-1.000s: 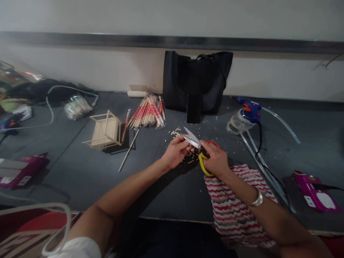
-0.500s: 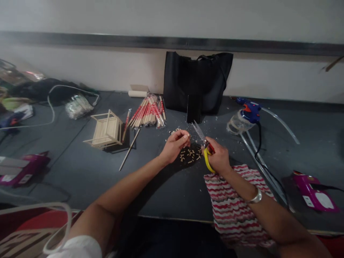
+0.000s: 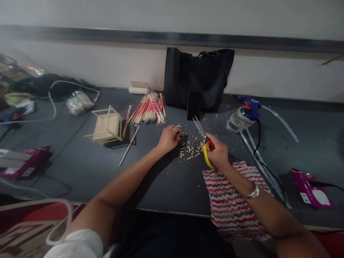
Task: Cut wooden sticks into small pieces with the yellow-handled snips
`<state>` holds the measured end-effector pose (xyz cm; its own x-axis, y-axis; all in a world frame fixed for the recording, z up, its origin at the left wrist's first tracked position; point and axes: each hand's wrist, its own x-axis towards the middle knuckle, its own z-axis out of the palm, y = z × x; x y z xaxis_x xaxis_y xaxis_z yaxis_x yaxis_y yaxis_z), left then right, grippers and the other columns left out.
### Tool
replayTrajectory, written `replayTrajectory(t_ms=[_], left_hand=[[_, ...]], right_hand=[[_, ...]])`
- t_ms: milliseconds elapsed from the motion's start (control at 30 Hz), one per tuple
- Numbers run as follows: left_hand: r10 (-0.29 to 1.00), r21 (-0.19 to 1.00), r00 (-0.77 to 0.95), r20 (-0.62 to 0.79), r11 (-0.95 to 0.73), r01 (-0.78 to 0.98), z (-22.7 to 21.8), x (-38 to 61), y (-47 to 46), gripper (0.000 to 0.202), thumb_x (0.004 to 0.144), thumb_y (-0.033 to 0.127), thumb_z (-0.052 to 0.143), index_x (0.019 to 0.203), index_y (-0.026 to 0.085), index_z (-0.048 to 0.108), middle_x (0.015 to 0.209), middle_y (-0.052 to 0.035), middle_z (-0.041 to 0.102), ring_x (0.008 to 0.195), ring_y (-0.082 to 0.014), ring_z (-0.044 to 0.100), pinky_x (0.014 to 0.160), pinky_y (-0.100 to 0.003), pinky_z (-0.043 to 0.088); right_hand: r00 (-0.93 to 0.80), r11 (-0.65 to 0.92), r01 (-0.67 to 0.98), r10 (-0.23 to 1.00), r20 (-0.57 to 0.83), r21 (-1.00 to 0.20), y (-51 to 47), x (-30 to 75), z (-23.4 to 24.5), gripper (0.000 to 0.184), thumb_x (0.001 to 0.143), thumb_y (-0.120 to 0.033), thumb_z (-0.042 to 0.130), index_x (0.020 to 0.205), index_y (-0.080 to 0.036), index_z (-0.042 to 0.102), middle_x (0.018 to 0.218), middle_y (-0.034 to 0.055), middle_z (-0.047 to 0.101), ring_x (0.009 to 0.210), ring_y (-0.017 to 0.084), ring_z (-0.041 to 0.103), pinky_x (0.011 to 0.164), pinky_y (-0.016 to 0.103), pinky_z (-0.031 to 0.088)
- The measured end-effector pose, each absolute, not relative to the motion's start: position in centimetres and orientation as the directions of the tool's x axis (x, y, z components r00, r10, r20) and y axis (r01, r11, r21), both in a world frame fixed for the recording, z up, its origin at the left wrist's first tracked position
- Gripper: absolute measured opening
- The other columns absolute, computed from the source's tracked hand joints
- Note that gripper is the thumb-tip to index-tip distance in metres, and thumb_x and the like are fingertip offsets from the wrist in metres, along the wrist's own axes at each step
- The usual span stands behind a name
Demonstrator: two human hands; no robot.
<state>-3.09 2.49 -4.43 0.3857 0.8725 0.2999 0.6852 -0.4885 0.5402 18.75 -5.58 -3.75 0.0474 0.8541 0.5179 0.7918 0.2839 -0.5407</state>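
My right hand (image 3: 217,154) grips scissors (image 3: 203,139) with yellow and red handles, their blades pointing up and away, nearly together. My left hand (image 3: 169,138) rests on the dark table (image 3: 80,168) with fingers curled, its fingertips at the far edge of a scatter of small cut wooden pieces (image 3: 189,150). I cannot make out whether the fingers pinch one of them. The pieces lie between my two hands. My right forearm, with a silver bangle (image 3: 251,193), lies over a red and white striped cloth (image 3: 228,193).
A small wooden stick frame (image 3: 106,125), a loose stick (image 3: 129,144) and a bundle of red-wrapped chopsticks (image 3: 149,107) lie to the left. A black bag (image 3: 199,77) with a phone (image 3: 194,105) leaning on it stands at the back. A blue glue gun (image 3: 248,105) is on the right.
My left hand let go of the scissor blades and moved down to the table by the cut pieces. The scissors' blades closed and swung upright in my right hand.
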Motion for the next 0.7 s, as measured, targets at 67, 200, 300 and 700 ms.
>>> replayTrajectory(t_ms=[67, 200, 300, 700], left_hand=[[0.862, 0.558, 0.401, 0.310, -0.507, 0.658, -4.1, -3.2, 2.4, 0.013, 0.081, 0.010, 0.053, 0.081, 0.019, 0.063, 0.084, -0.0063, 0.063, 0.084, -0.0214, 0.060, 0.078, -0.034, 0.049], [0.825, 0.602, 0.497, 0.269, -0.547, 0.581, -2.8, -3.5, 1.9, 0.014, 0.077, 0.009, 0.055, 0.081, 0.018, 0.065, 0.081, -0.0028, 0.065, 0.075, -0.0169, 0.060, 0.074, -0.029, 0.049], [0.744, 0.528, 0.640, 0.190, -0.628, 0.573, -1.6, -3.6, 1.2, 0.013, 0.077, 0.011, 0.055, 0.078, 0.018, 0.066, 0.077, -0.0024, 0.066, 0.074, -0.0167, 0.061, 0.075, -0.029, 0.049], [0.746, 0.212, 0.655, -0.116, -0.626, 0.751, 0.3, -2.6, -1.0, 0.018, 0.082, 0.014, 0.052, 0.080, 0.016, 0.070, 0.083, -0.0098, 0.073, 0.081, -0.0224, 0.066, 0.074, -0.032, 0.049]], right_hand=[[0.052, 0.280, 0.786, 0.859, 0.510, -0.552, -5.5, 18.7, -3.7, 0.031, 0.082, -0.035, 0.059, 0.108, -0.021, 0.070, 0.062, -0.0027, 0.062, 0.053, 0.013, 0.055, 0.058, 0.025, 0.050], [0.055, 0.264, 0.779, 0.875, 0.481, -0.569, -5.4, 18.7, -3.7, 0.033, 0.080, -0.033, 0.059, 0.109, -0.021, 0.071, 0.063, -0.0024, 0.063, 0.052, 0.014, 0.055, 0.058, 0.026, 0.050], [0.058, 0.246, 0.776, 0.889, 0.454, -0.581, -5.4, 18.7, -3.6, 0.034, 0.078, -0.031, 0.060, 0.109, -0.022, 0.072, 0.062, -0.0027, 0.063, 0.052, 0.014, 0.055, 0.057, 0.025, 0.049], [0.042, 0.244, 0.768, 0.903, 0.427, -0.592, -5.4, 18.6, -3.5, 0.036, 0.077, -0.031, 0.061, 0.110, -0.021, 0.072, 0.064, -0.0016, 0.063, 0.053, 0.015, 0.055, 0.057, 0.026, 0.049]])
